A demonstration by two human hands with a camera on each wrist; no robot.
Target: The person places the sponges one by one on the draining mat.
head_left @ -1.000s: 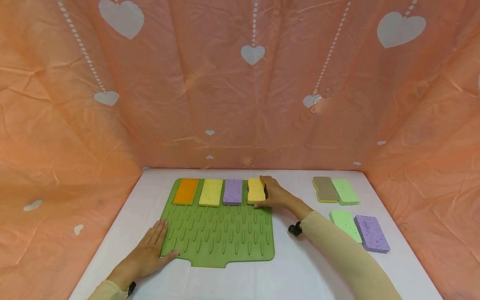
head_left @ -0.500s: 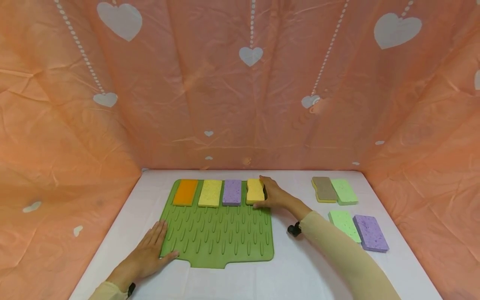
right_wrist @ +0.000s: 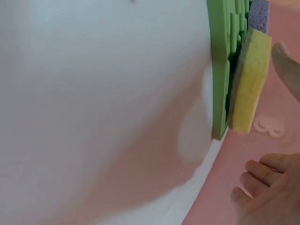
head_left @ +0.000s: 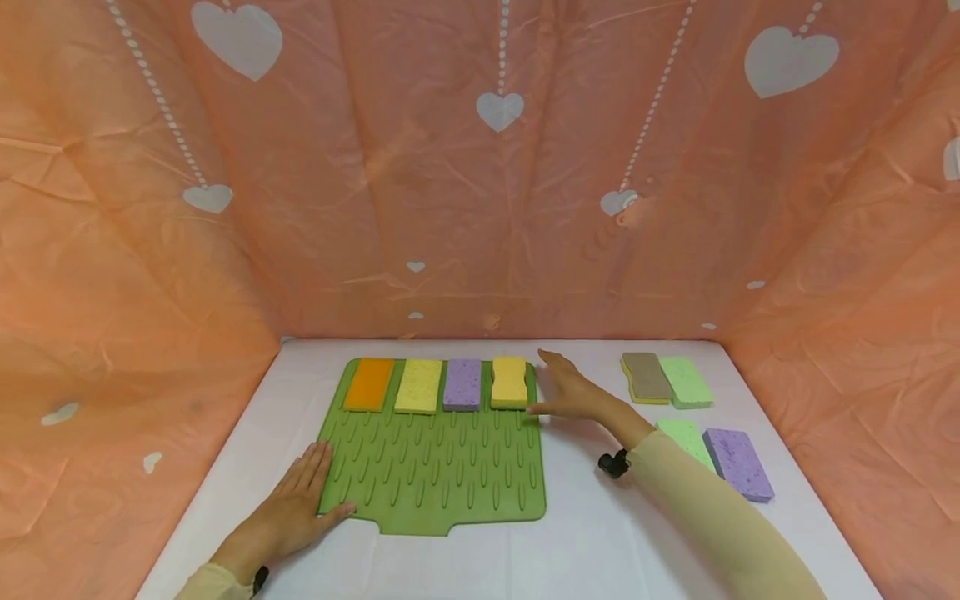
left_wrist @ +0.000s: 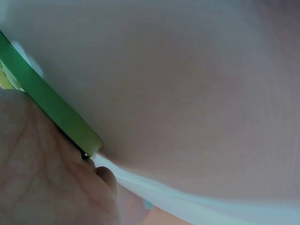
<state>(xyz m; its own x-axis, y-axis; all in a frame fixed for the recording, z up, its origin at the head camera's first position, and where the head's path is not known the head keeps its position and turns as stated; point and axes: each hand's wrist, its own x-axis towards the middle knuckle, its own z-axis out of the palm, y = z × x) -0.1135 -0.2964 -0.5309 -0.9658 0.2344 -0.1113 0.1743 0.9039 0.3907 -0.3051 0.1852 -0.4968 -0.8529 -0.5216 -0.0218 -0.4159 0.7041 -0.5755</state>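
Observation:
My right hand is open beside the yellow scalloped sponge, its fingers apart from it and nothing held. In the right wrist view that sponge lies at the edge of the green mat, thumb and fingers spread around it with a gap. My left hand rests flat on the left edge of the green ridged mat. Along the mat's far edge lie an orange sponge, a speckled yellow sponge, a purple sponge and the scalloped one, in a row.
To the right on the white table lie a grey-topped scalloped sponge, a light green sponge, another light green one partly behind my right sleeve, and a larger purple sponge. An orange curtain with hearts stands behind.
My right hand has let go of the yellow scalloped sponge and drawn back to the right. The sponge stays on the mat. My left hand has not moved.

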